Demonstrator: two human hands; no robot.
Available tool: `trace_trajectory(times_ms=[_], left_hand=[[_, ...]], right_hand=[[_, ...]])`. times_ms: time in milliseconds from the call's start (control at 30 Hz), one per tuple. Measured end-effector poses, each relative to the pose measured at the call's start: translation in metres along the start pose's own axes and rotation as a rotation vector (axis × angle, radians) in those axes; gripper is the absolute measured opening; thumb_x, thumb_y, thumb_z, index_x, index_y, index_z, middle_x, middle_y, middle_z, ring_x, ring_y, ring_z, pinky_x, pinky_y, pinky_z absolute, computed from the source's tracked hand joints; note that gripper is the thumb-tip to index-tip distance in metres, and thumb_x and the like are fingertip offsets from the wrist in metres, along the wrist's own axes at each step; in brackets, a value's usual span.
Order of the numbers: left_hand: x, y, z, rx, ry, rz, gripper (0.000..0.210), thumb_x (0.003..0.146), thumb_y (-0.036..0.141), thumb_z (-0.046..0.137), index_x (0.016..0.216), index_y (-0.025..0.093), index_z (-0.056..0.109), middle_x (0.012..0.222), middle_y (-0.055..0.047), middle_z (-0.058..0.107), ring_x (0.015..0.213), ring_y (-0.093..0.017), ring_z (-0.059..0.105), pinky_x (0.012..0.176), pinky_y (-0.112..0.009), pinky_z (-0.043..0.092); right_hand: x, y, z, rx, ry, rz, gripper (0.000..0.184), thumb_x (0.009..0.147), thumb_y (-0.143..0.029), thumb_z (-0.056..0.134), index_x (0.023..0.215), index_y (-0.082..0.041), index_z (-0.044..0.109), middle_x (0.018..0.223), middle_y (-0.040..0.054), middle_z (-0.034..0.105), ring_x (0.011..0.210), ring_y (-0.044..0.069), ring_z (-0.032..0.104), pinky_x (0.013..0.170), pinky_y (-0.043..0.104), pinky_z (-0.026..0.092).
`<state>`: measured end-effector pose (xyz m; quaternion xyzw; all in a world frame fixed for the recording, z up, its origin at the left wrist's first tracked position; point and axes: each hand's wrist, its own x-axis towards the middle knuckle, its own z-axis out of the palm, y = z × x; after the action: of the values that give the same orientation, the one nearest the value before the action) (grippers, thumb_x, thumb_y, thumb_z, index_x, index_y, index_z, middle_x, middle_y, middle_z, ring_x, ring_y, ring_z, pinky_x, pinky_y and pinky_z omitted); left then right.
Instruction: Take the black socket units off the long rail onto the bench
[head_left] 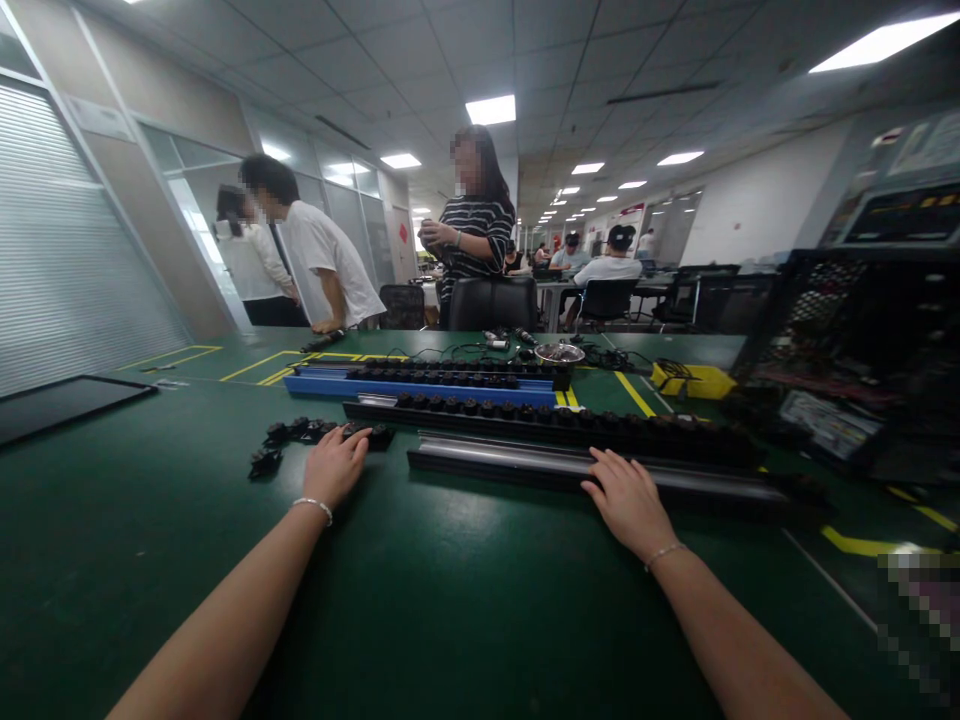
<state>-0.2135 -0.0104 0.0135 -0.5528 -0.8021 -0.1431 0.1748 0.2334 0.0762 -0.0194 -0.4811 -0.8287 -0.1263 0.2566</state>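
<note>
My left hand (337, 464) reaches over a row of small black blocks (304, 430), its fingers stretched out onto those at the right end. A firm grip on any of them does not show. One more black block (265, 461) sits apart at the left of the row. My right hand (628, 497) rests with spread fingers at the front edge of a long black rail (502, 458) with a shiny metal channel. Behind that rail lies a second black rail (375, 408) carrying several round black parts (487, 409).
Farther back is a blue rail (322, 385) with black parts. A metal bowl (559, 353), cables and a yellow bin (694, 380) stand beyond. At right rises an open dark equipment frame (862, 340). A black tray (67, 405) lies left. People stand across the green table (450, 620).
</note>
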Motion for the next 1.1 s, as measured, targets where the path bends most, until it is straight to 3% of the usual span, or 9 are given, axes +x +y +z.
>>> trace_trajectory(times_ms=[200, 433, 733, 833, 933, 1100], left_hand=[[-0.005, -0.037, -0.005, 0.078, -0.090, -0.168, 0.049, 0.090, 0.044, 0.024, 0.122, 0.029, 0.058, 0.132, -0.009, 0.050, 0.129, -0.031, 0.035, 0.099, -0.049, 0.033], [-0.004, -0.073, 0.000, 0.121, -0.256, -0.239, 0.052, 0.088, 0.049, 0.024, 0.126, 0.030, 0.054, 0.136, -0.008, 0.048, 0.133, -0.034, 0.027, 0.102, -0.053, 0.024], [0.004, -0.096, 0.007, 0.076, -0.373, -0.287, 0.054, 0.086, 0.053, 0.024, 0.132, 0.035, 0.046, 0.143, -0.005, 0.040, 0.136, -0.037, 0.019, 0.105, -0.053, 0.021], [0.006, -0.095, 0.008, 0.063, -0.358, -0.339, 0.054, 0.084, 0.056, 0.029, 0.131, 0.034, 0.048, 0.147, -0.007, 0.031, 0.137, -0.040, 0.011, 0.106, -0.055, 0.018], [0.005, -0.080, 0.009, 0.060, -0.244, -0.371, 0.053, 0.083, 0.055, 0.035, 0.129, 0.032, 0.051, 0.150, -0.009, 0.025, 0.136, -0.044, 0.005, 0.104, -0.061, 0.015], [0.006, -0.016, 0.008, 0.004, 0.058, -0.264, 0.052, 0.087, 0.046, 0.036, 0.133, 0.024, 0.046, 0.151, -0.014, 0.019, 0.137, -0.042, 0.007, 0.102, -0.063, 0.019]], right_hand=[[0.000, -0.001, -0.002, 0.013, -0.016, 0.018, 0.027, 0.088, -0.037, 0.038, 0.092, -0.022, 0.059, 0.129, 0.0060, 0.055, 0.123, 0.024, 0.045, 0.101, 0.048, 0.029], [0.000, -0.001, -0.003, 0.015, -0.027, 0.028, 0.027, 0.088, -0.038, 0.038, 0.091, -0.022, 0.060, 0.129, 0.0057, 0.055, 0.123, 0.024, 0.044, 0.102, 0.048, 0.029], [0.000, -0.002, -0.003, 0.009, -0.017, 0.020, 0.027, 0.088, -0.037, 0.038, 0.090, -0.022, 0.060, 0.128, 0.0066, 0.056, 0.121, 0.024, 0.046, 0.101, 0.048, 0.031], [0.001, -0.001, -0.004, 0.004, -0.025, 0.014, 0.027, 0.088, -0.038, 0.038, 0.091, -0.022, 0.060, 0.128, 0.0063, 0.056, 0.121, 0.024, 0.046, 0.100, 0.048, 0.032], [0.001, -0.001, -0.005, 0.002, -0.023, 0.008, 0.026, 0.088, -0.037, 0.038, 0.091, -0.023, 0.060, 0.129, 0.0065, 0.055, 0.122, 0.024, 0.046, 0.100, 0.048, 0.032], [0.000, -0.003, -0.007, 0.017, -0.032, 0.024, 0.026, 0.087, -0.037, 0.039, 0.092, -0.023, 0.061, 0.129, 0.0055, 0.055, 0.122, 0.024, 0.045, 0.102, 0.048, 0.031]])
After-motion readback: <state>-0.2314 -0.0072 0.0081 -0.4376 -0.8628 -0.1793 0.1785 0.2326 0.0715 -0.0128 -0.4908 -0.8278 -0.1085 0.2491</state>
